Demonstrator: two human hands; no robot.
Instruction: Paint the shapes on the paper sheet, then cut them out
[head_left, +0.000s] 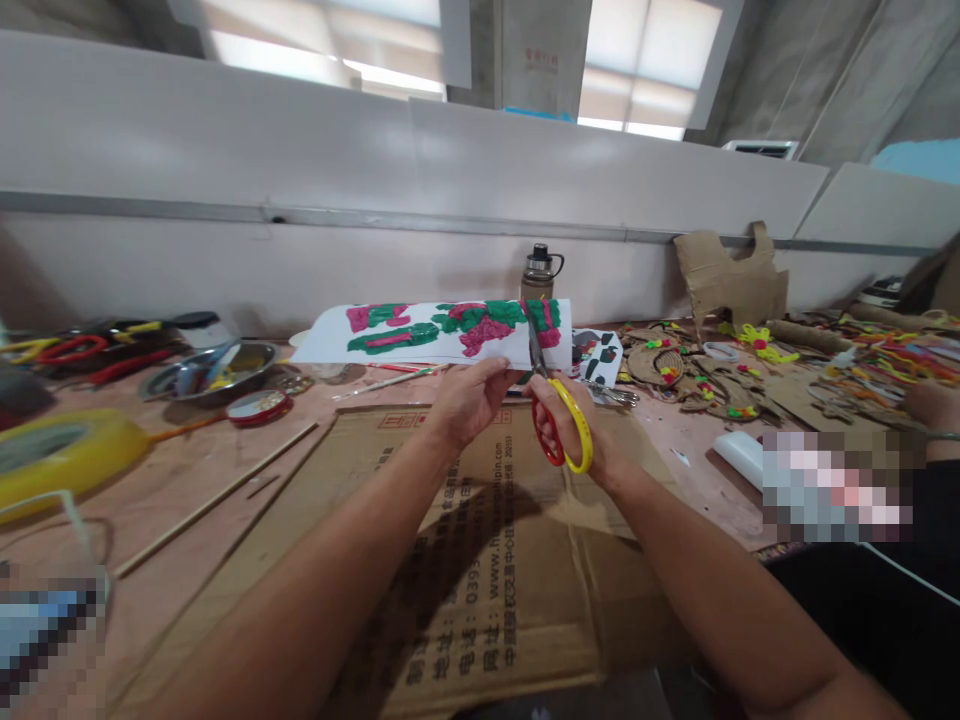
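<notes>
A white paper sheet point(322, 345) with green and magenta patches stands raised above a flattened cardboard box point(450, 560). My left hand point(476, 400) pinches its lower edge near the middle. In my right hand point(566, 420) are scissors point(574, 425) with one red and one yellow handle loop. Their blades point up across the right part of the sheet, over a green and magenta patch. Whether the blades are fully closed is too small to tell.
Behind the sheet stands a bottle point(538, 270). Yellow tape point(67, 460), a metal bowl point(217, 375) and a wooden stick point(217, 500) lie left. Cardboard pieces point(656, 365) and a white roll point(739, 460) are right. Another person's hand point(934, 405) rests at far right.
</notes>
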